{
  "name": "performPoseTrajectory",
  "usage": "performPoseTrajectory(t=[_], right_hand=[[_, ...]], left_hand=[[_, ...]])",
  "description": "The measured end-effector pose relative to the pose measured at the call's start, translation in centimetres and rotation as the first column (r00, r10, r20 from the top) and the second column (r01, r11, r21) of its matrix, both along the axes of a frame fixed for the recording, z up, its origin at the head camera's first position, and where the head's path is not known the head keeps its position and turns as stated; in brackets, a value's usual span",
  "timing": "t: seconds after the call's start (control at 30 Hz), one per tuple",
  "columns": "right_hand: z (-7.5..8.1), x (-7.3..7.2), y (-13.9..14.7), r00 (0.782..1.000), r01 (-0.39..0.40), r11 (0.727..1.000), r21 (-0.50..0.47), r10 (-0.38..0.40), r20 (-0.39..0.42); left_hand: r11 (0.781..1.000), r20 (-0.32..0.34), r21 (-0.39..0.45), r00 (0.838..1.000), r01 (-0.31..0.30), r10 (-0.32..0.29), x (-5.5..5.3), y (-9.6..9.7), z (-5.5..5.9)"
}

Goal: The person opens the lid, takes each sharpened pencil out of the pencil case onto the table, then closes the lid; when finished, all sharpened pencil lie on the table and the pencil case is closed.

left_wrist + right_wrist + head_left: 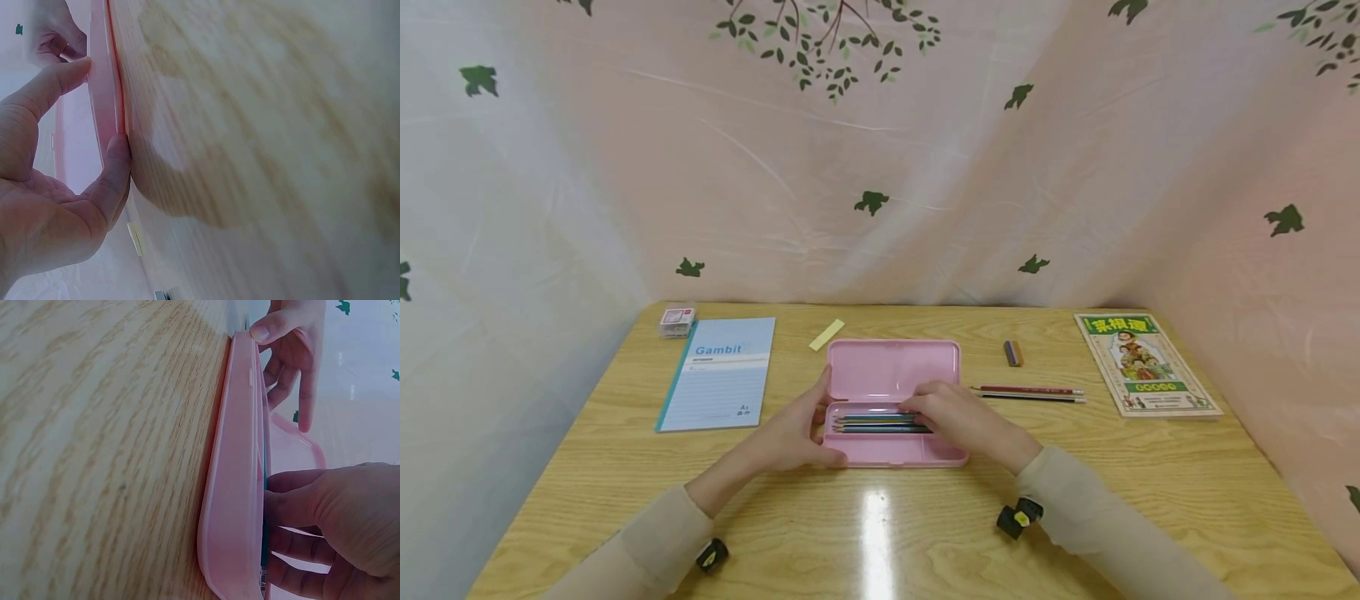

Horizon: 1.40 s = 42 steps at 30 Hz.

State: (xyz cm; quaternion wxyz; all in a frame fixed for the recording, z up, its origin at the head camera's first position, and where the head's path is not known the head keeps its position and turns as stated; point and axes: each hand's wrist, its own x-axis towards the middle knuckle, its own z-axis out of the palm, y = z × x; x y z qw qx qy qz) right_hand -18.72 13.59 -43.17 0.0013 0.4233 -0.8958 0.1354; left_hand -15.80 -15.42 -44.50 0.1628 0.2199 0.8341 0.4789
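A pink pencil case lies open on the table, lid folded back. Several dark pencils lie side by side in its rear compartment, points to the left. My left hand holds the case's left end, thumb at the front corner and fingers at the side toward the hinge. Over the right part of the case, my right hand has its fingers bent down at the pencils' right ends. In the right wrist view, that hand's thumb and fingers touch the pencils by the case wall; the fingertips are partly hidden.
Two or three more pencils lie right of the case, below a small dark-and-brown block. A pale yellow strip is behind it. Leftward are a Gambit notebook and a small box; an illustrated booklet lies far right.
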Motion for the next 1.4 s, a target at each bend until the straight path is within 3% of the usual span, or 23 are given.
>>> performPoseTrajectory(t=[0.33, 0.67, 1.07, 1.4], right_hand=[[0.0, 0.2, 0.2, 0.999, 0.005, 1.0, 0.003, -0.005, -0.035], [0.4, 0.2, 0.6, 0.998, -0.038, 0.999, -0.028, 0.037, -0.042], [1.0, 0.5, 1.0, 0.998, -0.001, 0.997, -0.073, 0.005, 0.06], [1.8, 0.7, 2.0, 0.999, -0.006, 0.993, -0.117, 0.011, 0.049]], left_hand=[[1.0, 0.004, 0.004, 1.0, 0.003, -0.003, 0.0, 0.0, 0.0], [1.0, 0.01, 0.023, 1.0, 0.005, -0.005, 0.0, 0.0, 0.0], [1.0, 0.013, 0.027, 1.0, 0.008, -0.008, 0.1, 0.0, 0.1], [0.998, 0.017, 0.054, 1.0, 0.02, -0.021, 0.0, 0.0, 0.1]])
